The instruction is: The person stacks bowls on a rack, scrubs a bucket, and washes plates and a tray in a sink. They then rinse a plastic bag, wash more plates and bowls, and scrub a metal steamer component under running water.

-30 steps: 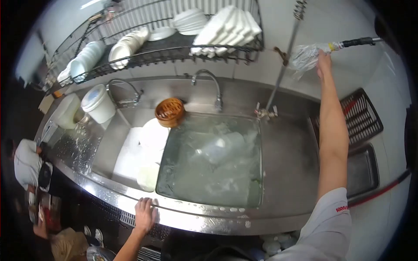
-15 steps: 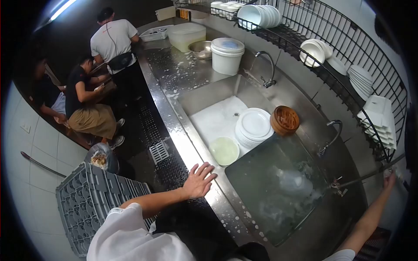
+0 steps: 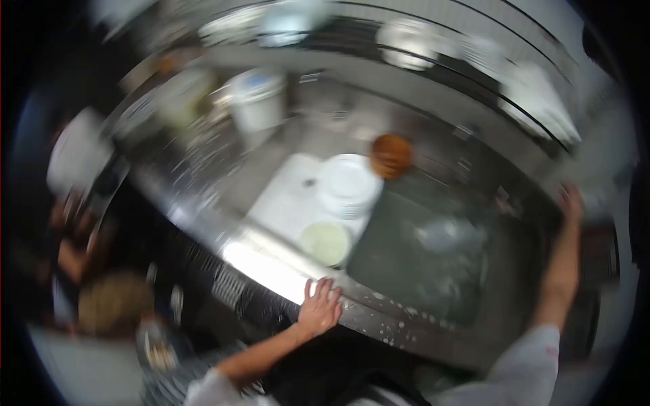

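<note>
My left hand (image 3: 321, 310) rests flat on the front metal rim of the sink, its fingers spread. My right hand (image 3: 572, 201) reaches out to the wall on the right; motion smears its fingers, and what they touch cannot be made out. Between my arms lies a basin of cloudy water (image 3: 406, 274) with a pale, blurred object (image 3: 452, 235) in it. In the adjoining basin are a stack of white plates (image 3: 349, 177) and a pale green round dish (image 3: 325, 243). A round brown wooden steamer basket (image 3: 391, 155) sits behind the plates.
A white lidded bucket (image 3: 257, 101) stands on the wet steel counter. Above hangs a wire rack holding several stacks of white dishes (image 3: 409, 44). People, one in a white shirt (image 3: 78, 152), are at the left. Grey crates (image 3: 179, 375) stand at lower left.
The view has swung to the right and blurred, so the sink appears further left. My left hand stays on the rim; my right arm stays stretched toward the wall.
</note>
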A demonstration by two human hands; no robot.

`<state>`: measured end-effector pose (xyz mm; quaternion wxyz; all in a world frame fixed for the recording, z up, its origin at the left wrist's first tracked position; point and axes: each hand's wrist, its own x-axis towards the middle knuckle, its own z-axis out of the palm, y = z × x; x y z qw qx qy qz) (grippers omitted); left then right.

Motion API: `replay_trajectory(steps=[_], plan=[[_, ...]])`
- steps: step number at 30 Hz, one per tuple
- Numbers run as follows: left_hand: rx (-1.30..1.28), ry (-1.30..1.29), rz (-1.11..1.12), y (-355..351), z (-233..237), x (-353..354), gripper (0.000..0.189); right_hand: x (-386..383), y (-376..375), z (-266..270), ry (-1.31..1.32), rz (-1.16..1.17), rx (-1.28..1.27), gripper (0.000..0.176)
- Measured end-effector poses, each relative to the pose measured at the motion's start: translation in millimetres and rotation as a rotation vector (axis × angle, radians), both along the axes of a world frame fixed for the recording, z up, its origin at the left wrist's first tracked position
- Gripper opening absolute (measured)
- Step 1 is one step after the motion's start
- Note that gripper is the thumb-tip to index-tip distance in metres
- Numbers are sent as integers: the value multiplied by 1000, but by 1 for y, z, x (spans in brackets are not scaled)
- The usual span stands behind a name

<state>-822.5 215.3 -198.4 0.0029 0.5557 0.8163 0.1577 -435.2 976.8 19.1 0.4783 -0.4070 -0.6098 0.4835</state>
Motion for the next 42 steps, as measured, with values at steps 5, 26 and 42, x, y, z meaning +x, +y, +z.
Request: replay_trajectory(steps=[5,26,42], plan=[[54,-43,-309,0,12,-35,40,-67,-201,-12,-41,-235,-186,31],[149,10,-147,28,6,-15,21,157,-16,-4,-112,-534,106,63],[95,72,-102,29,4,-14,27,-71,82,177,275,-264,350,45]])
